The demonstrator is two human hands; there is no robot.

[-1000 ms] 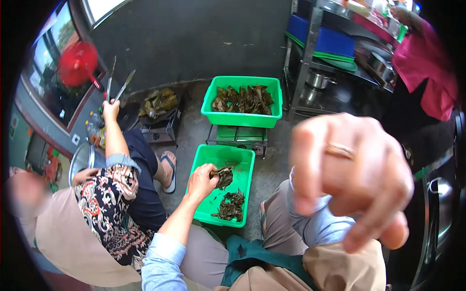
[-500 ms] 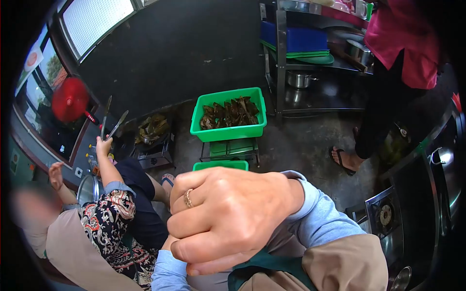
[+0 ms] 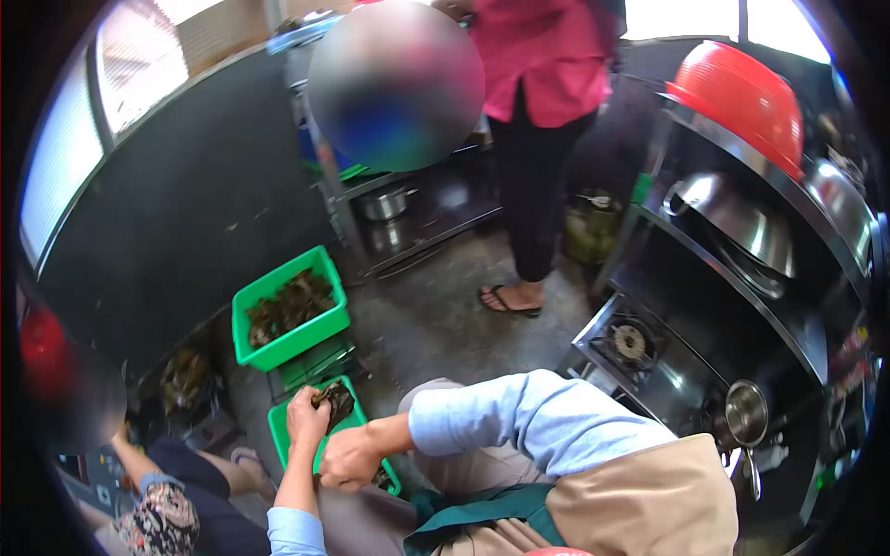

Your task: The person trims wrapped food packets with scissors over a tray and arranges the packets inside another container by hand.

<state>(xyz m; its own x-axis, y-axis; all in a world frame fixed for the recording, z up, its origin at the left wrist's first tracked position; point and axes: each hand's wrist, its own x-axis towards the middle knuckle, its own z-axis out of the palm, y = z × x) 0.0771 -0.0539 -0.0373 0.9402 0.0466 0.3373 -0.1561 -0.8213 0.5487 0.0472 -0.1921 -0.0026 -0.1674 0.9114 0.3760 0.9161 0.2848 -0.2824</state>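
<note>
My left hand (image 3: 306,415) is closed on a dark brown leaf-wrapped bundle (image 3: 337,404) over a low green tub (image 3: 280,428). Close beside it, my right hand (image 3: 349,460) is curled into a fist above the tub's near side. Whatever its fingers hold, if anything, is hidden. Behind the low tub, a second green tub (image 3: 298,347) holds several similar dark leaf-wrapped bundles (image 3: 293,306).
A person in a pink top (image 3: 542,65) stands by a metal rack; another person's patterned sleeve (image 3: 159,519) is at lower left. Leaf bundles (image 3: 185,378) sit on a left stove. To the right are a gas burner (image 3: 629,341), a saucepan (image 3: 746,412) and a red basin (image 3: 742,97).
My view has swung right. My right fist has dropped from near the camera to the low tub, and my left hand now shows with a leaf-wrapped bundle.
</note>
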